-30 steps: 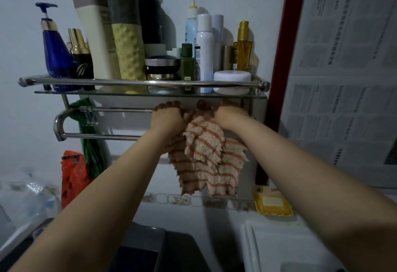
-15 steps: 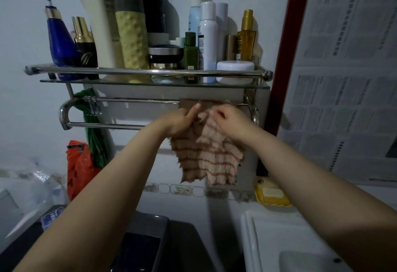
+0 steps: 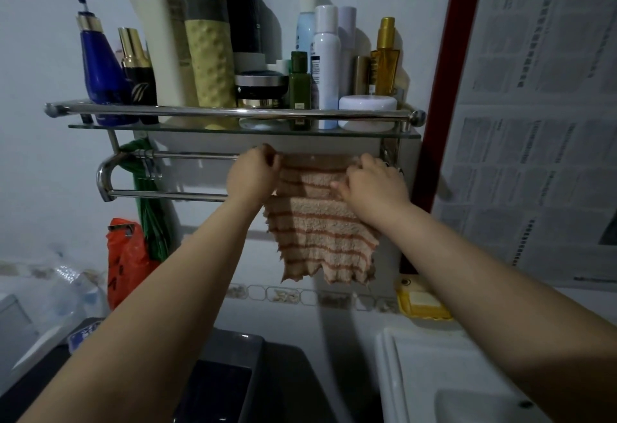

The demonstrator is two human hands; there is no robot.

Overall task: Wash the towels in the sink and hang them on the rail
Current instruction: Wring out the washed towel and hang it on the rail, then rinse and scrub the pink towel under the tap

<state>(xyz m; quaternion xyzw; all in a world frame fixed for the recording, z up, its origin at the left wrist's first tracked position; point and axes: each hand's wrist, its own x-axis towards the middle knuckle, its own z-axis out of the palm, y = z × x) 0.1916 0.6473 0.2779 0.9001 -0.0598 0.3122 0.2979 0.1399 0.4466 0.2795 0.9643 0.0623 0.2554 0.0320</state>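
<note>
A striped towel (image 3: 320,232) hangs over the rail (image 3: 187,155) beneath a bottle-crowded shelf (image 3: 233,130). 2 hands, set apart, pinch its upper edge at the rail: left hand (image 3: 252,174) at one corner, right hand (image 3: 372,182) at the other.

Two forearms are showing from the bottom corners of the view, both bare from the frame edge to the wrist: no sleeve, cuff or glove is appearing anywhere along them. The left hand (image 3: 252,174) and the right hand (image 3: 372,185) are likewise showing bare, with no ring, watch, band or bracelet appearing on the fingers or wrists. The fingernails are looking short and unpainted where they are catching the dim light, though the detail is too soft to be sure.
</note>
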